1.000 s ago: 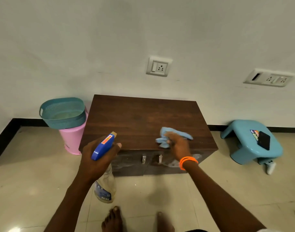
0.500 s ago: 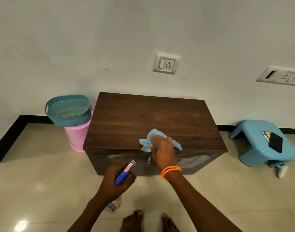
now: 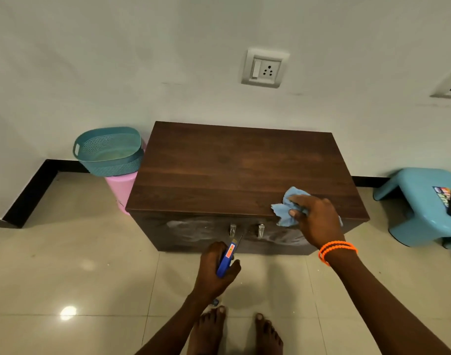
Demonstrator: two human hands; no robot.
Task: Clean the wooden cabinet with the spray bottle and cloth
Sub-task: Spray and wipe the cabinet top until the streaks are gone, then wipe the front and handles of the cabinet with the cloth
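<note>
Across to the right goes the cloth (image 3: 288, 210) — half a second ago it sat near the middle of the front edge, now it's bunched up at the right end of the cabinet (image 3: 234, 172) top, right on that front lip and spilling a little over it. Right hand (image 3: 318, 221) is on it, fingers (image 3: 300, 201) curled over the blue fabric and pinning it to the wood, orange bands (image 3: 337, 249) bright on the wrist. Left hand (image 3: 215, 274) hangs low in front of the cabinet doors, fingers wrapped tight round the bottle (image 3: 225, 260), blue trigger head poking out on top, nozzle aimed toward the two metal handles (image 3: 246, 229); the bottle's body is mostly hidden behind the hand. Pale smeary patches show on the dark door fronts either side of those handles. Bare feet (image 3: 234, 331) planted on the glossy floor tiles (image 3: 78, 278), just short of the cabinet. Off to the left, a teal basket (image 3: 109, 152) sits atop a pink bin (image 3: 120, 188), tucked against the cabinet's side. On the right, a blue stool (image 3: 419, 206) with something dark lying on its seat. Wall socket (image 3: 265, 69) above it all.
</note>
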